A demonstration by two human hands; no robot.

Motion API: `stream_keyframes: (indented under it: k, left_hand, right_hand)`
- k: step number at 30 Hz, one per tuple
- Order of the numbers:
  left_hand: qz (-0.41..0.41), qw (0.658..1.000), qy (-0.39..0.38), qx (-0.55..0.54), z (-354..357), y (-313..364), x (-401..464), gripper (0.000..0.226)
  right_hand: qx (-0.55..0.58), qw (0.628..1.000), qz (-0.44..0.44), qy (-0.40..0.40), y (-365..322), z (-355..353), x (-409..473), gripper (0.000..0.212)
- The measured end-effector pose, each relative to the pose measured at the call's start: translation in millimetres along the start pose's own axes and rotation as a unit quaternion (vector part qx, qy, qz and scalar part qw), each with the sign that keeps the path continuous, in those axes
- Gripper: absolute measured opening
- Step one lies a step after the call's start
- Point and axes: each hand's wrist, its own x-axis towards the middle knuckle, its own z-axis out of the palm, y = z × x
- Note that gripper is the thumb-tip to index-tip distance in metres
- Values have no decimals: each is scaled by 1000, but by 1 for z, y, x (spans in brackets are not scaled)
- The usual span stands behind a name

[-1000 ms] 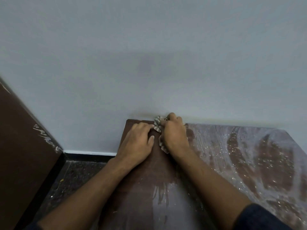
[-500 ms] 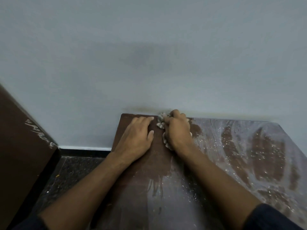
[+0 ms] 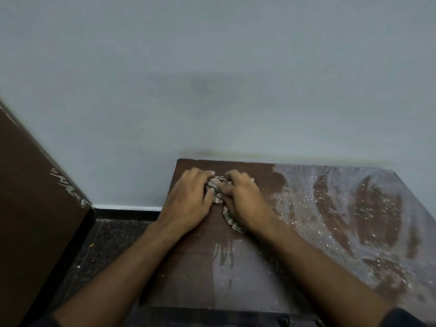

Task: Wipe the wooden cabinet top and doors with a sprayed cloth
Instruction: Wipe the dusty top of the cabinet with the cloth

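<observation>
The dark brown wooden cabinet top (image 3: 195,260) fills the lower middle and right of the head view. Its left part looks clean and dark; its right part (image 3: 354,220) is smeared with whitish dust and specks. A crumpled grey patterned cloth (image 3: 215,188) lies near the back left corner. My right hand (image 3: 245,199) is pressed down on the cloth, fingers curled over it. My left hand (image 3: 188,199) lies beside it, its fingertips touching the cloth's left side. Most of the cloth is hidden under both hands.
A pale grey wall (image 3: 212,79) rises directly behind the cabinet. A brown panel (image 3: 30,208) with a chipped edge stands at the left. Dark speckled floor (image 3: 101,251) lies between the panel and the cabinet's left edge.
Both hands and the cloth have drawn back from the wall edge toward me. My left hand has closed in onto the cloth. The back strip now looks clean.
</observation>
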Motion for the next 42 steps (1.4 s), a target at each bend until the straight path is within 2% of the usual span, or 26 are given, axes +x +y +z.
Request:
stream_keyframes:
  k: [2, 3, 5, 7, 9, 12, 14, 16, 18, 20, 22, 24, 25, 28, 29, 30, 33, 34, 35, 36, 39, 42]
  left_hand:
    - [2, 1000, 11, -2, -3, 0, -1, 37]
    - [3, 1000, 16, -3, -5, 0, 0, 36]
    - [-4, 1000, 22, -4, -9, -2, 1, 33]
    - [-16, 1000, 21, -1, -10, -3, 3, 32]
    - [-26, 999, 25, -2, -10, -5, 5, 31]
    - [-33, 999, 29, -6, -8, -7, 9, 31]
    - [-34, 999, 22, -8, -7, -8, 9, 32]
    - [-32, 999, 13, -4, -7, -9, 8, 33]
    - [-33, 999, 5, -1, -8, -11, 7, 33]
    - [-38, 999, 0, 3, -8, -12, 8, 32]
    - [-46, 999, 1, 11, -7, -12, 11, 33]
    - [-51, 999, 1, 15, -7, -12, 14, 33]
    - [-49, 999, 2, 12, -6, -12, 14, 32]
    - [-44, 999, 6, 0, -6, -12, 11, 29]
    - [-46, 999, 6, -1, -6, -12, 10, 29]
    - [-51, 999, 7, -5, -5, -12, 10, 29]
    - [-72, 997, 11, -26, -3, -9, 9, 24]
    - [-73, 996, 17, -39, -3, -7, 8, 22]
    - [-68, 996, 23, -51, -4, -4, 7, 22]
    - [-59, 996, 26, -57, -5, -1, 6, 21]
    - [-46, 997, 13, -57, -7, 5, -2, 21]
    - [-63, 995, 22, -72, -8, 9, -9, 22]
  right_hand:
    - [-9, 1000, -5, 12, 17, -5, -4, 23]
    - [-51, 998, 16, 40, 30, -10, -1, 15]
    - [-76, 990, 94, 72, 51, -17, 9, 10]
    - [-42, 979, 174, 93, 56, -12, 20, 13]
    - [-52, 983, 159, 72, 35, 2, 25, 14]
    - [-8, 1000, 13, 5, -15, 14, 14, 16]
    - [-14, 998, -64, 11, -11, 11, 9, 27]
    - [-31, 999, -3, 29, 15, 6, 19, 20]
    - [-67, 990, 111, 63, 39, 3, 33, 11]
    - [-5, 982, 170, 80, 34, 10, 44, 15]
    - [16, 992, 119, 25, 13, 16, 50, 25]
    - [-4, 999, 44, -16, 7, 17, 48, 25]
    - [-9, 999, 53, -6, 13, 17, 52, 22]
    - [-14, 980, 193, 55, 23, 14, 61, 21]
    - [-24, 979, 194, 60, 19, 14, 60, 22]
    - [-7, 982, 181, 55, 12, 14, 57, 22]
    - [12, 999, 48, -6, 0, 15, 31, 23]
    - [3, 1000, 29, -5, 11, 17, 25, 24]
    - [-28, 999, 43, 16, 24, 16, 22, 24]
    - [-61, 993, 92, 33, 39, 14, 21, 24]
    - [-39, 974, 209, 75, 59, 5, 19, 24]
    - [-16, 984, 171, 55, 17, -8, 8, 10]
